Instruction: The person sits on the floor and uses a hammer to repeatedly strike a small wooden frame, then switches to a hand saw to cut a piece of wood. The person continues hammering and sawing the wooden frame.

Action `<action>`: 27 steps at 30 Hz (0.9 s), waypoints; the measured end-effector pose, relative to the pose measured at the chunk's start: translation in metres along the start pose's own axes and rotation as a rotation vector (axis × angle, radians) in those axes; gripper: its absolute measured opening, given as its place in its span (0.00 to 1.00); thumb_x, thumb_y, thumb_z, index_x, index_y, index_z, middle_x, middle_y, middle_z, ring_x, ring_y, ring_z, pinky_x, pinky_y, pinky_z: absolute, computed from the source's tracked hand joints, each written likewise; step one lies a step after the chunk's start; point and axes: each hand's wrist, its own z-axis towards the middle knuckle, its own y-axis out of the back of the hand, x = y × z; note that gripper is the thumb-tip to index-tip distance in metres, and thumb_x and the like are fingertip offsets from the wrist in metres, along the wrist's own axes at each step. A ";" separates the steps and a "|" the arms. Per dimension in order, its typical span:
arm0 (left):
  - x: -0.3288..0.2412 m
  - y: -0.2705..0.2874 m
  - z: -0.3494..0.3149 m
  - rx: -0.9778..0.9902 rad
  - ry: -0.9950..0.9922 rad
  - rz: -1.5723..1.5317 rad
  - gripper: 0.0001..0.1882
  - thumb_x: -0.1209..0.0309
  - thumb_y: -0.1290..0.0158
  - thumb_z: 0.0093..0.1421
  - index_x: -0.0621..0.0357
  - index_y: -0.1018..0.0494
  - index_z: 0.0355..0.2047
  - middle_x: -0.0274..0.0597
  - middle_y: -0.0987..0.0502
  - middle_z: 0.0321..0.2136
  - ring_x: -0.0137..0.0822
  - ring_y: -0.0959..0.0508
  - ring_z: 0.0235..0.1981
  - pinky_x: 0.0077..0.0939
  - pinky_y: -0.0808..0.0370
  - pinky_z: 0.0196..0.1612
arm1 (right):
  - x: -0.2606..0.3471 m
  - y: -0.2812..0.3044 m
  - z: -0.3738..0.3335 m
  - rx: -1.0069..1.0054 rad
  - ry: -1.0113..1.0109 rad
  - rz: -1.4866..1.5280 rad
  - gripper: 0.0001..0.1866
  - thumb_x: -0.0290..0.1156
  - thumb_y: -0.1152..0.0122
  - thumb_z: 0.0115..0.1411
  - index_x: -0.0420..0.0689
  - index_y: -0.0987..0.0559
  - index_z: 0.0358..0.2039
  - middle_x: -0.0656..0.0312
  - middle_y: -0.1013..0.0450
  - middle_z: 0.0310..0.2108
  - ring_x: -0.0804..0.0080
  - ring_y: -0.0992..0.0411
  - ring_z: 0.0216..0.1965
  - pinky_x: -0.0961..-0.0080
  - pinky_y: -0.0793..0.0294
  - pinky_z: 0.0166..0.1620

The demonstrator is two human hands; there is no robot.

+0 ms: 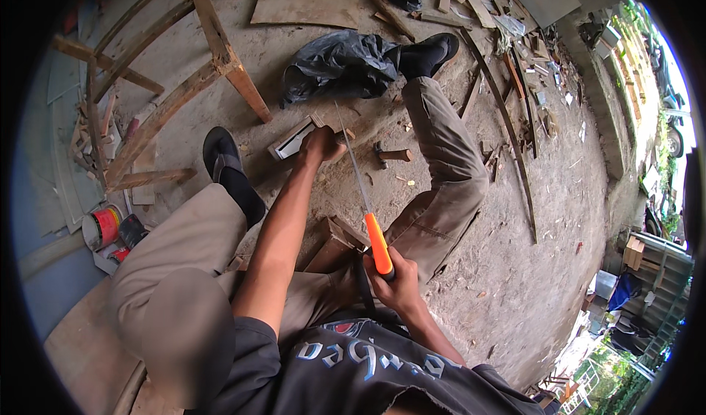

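My right hand is wrapped round the orange-and-black handle of a handsaw. Its thin blade points away from me and passes just right of my left hand. That hand is closed beside a small box-like wooden piece with a pale inside; what its fingers hold is hidden under them. Whether the blade touches anything there I cannot tell. On the floor right of the blade lies a hammer with a short wooden handle. A black plastic bag lies crumpled beyond my left hand.
My legs spread on either side, with a dark shoe at left. A wooden frame stands far left, near red cans. Wood offcuts litter the far right. A long curved strip lies on the concrete floor.
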 end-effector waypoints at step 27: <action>0.005 0.002 -0.007 -0.031 -0.167 0.044 0.12 0.62 0.47 0.52 0.55 0.19 0.29 0.52 0.18 0.32 0.53 0.18 0.37 0.45 0.21 0.40 | -0.056 -0.046 0.123 0.034 -0.134 -0.190 0.09 0.28 0.39 0.54 0.34 0.23 0.30 0.43 0.27 0.20 0.52 0.21 0.25 0.66 0.26 0.30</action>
